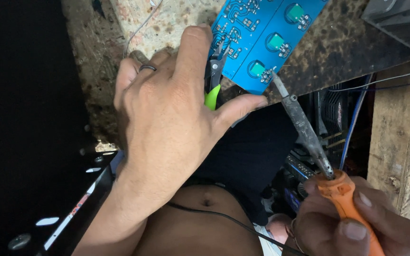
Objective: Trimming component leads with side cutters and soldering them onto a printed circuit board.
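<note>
left hand [167, 118] fingers clamped on green-handled cutters [213, 78] at blue board [257, 42] edge | right hand [357, 223] fingers wrapped round soldering iron [304, 128], tip touching board's lower pad | steady the board on the bench [328, 52], keep cutters clear of tip

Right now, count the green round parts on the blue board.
3 on the blue board: upper, middle, lowest near the soldering iron tip. More may lie beyond the frame.

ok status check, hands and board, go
Left hand gripping green-handled cutters at blue circuit board. Right hand holds soldering iron, tip at board edge. Nothing between.
</note>
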